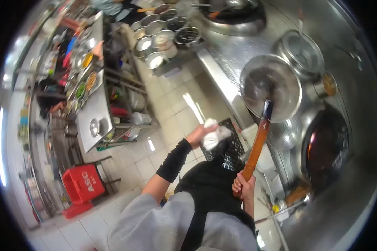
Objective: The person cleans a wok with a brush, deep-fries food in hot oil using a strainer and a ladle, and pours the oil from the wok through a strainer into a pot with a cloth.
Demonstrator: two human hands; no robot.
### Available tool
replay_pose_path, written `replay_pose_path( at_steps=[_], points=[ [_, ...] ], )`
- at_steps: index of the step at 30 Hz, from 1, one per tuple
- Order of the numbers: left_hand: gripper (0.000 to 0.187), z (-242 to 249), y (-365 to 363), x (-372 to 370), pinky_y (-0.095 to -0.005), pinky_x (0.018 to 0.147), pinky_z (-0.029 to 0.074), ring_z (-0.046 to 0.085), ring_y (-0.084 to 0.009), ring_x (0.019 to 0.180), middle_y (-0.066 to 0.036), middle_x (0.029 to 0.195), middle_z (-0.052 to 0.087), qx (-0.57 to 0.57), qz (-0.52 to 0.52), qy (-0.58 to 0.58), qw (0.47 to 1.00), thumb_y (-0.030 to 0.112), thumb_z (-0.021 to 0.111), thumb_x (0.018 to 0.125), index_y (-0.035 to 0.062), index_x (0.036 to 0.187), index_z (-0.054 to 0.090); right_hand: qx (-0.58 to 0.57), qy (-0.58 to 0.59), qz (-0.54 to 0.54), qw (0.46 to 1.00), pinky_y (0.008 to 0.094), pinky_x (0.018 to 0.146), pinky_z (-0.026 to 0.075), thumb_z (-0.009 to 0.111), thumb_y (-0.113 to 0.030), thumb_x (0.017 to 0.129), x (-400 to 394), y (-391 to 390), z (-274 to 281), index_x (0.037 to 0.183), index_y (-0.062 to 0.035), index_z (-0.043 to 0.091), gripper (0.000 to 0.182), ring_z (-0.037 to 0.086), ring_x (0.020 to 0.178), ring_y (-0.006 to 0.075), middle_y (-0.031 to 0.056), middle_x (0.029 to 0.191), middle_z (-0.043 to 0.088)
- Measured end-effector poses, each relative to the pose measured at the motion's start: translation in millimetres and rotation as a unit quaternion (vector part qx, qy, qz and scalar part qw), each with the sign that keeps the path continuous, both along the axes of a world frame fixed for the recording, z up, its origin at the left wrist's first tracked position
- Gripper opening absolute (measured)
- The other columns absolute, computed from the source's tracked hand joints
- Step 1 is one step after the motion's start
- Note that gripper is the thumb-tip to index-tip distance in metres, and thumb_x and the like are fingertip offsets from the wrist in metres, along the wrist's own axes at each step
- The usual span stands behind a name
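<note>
- Wooden handle (256, 147), orange-brown, slants up from the right hand (245, 187), whose fingers are wrapped closed around its lower end.
- Its dark far end lies over a round metal pan (296, 94) on the steel surface (228, 48); whether the two are joined, I cannot tell.
- White cloth (210, 140), bunched up, sits in the left hand (199, 136), fingers curled about it, held out above the floor, well apart from the handle.
- Beside the pan stand a metal pot (318, 63) and a small can (317, 89); a dark wok (329, 146) sits nearer the person.
- Across the aisle, a red box (73, 188) stands near a second surface (88, 136) carrying bowls and trays.
</note>
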State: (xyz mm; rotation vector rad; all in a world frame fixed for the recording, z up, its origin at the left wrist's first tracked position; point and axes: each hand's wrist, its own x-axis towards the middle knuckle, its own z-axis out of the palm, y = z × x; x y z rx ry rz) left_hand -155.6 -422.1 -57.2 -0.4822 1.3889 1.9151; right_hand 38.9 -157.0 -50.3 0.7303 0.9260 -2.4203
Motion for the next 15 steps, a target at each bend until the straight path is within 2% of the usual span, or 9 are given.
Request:
replay_pose_path(
  at_steps=[3,5,10,11,13,15],
  points=[
    [0.034,-37.4,7.6,-32.9,-0.0301,0.068,0.055,0.068,-0.0146,0.077,-0.006,0.094,0.072,-0.070,-0.005,0.128,0.989,0.027,0.072,0.097,-0.0014,0.114,0.067,0.011,0.002,-0.056,0.998,0.0265,0.039,0.036,0.062,-0.007,0.101,11.8,14.6,27.0,0.101,-0.0036,0.053,0.010,0.039,0.042,0.0090,0.0008,0.060,0.040],
    [0.035,-25.8,16.9,-60.1,-0.0321,0.071,0.056,0.069,-0.0154,0.080,-0.009,0.097,0.074,-0.152,-0.049,0.190,0.969,0.027,0.074,0.094,-0.0018,0.113,0.071,0.021,0.008,-0.096,0.995,0.0261,0.038,0.035,0.063,-0.007,0.101,16.2,26.7,44.7,0.100,-0.0036,0.053,0.011,0.039,0.043,0.0086,0.0003,0.060,0.040],
    [0.035,-18.0,55.5,-114.4,-0.0316,0.074,0.055,0.068,-0.0135,0.084,-0.012,0.096,0.076,-0.205,-0.025,0.293,0.933,0.024,0.074,0.093,-0.0068,0.109,0.073,0.085,0.022,-0.240,0.967,0.0259,0.036,0.032,0.063,-0.010,0.101,32.0,72.2,82.4,0.101,-0.0034,0.053,0.012,0.037,0.042,0.0074,-0.0004,0.061,0.040],
    [0.041,-10.6,64.2,-123.7,-0.0362,0.078,0.055,0.071,-0.0198,0.086,-0.017,0.095,0.076,-0.278,-0.033,0.356,0.892,0.032,0.071,0.094,-0.0073,0.108,0.073,0.100,0.028,-0.266,0.958,0.0258,0.036,0.032,0.062,-0.010,0.101,38.0,81.0,85.5,0.102,-0.0034,0.053,0.012,0.036,0.042,0.0074,-0.0004,0.061,0.040],
    [0.061,-22.4,69.0,-150.9,-0.0431,0.083,0.053,0.072,-0.0324,0.089,-0.026,0.093,0.074,-0.359,-0.078,0.382,0.848,0.052,0.059,0.099,-0.0076,0.104,0.073,0.128,0.040,-0.306,0.942,0.0259,0.035,0.031,0.060,-0.009,0.101,53.4,92.6,93.5,0.103,-0.0034,0.053,0.009,0.036,0.041,0.0076,-0.0005,0.061,0.039],
    [0.084,-54.6,68.0,-192.2,-0.0479,0.087,0.049,0.069,-0.0441,0.091,-0.032,0.091,0.070,-0.448,-0.174,0.328,0.813,0.069,0.039,0.101,-0.0076,0.099,0.073,0.152,0.039,-0.349,0.924,0.0259,0.035,0.031,0.060,-0.008,0.101,70.7,101.0,102.6,0.103,-0.0032,0.053,0.008,0.035,0.041,0.0077,-0.0005,0.061,0.039]
  ],
)
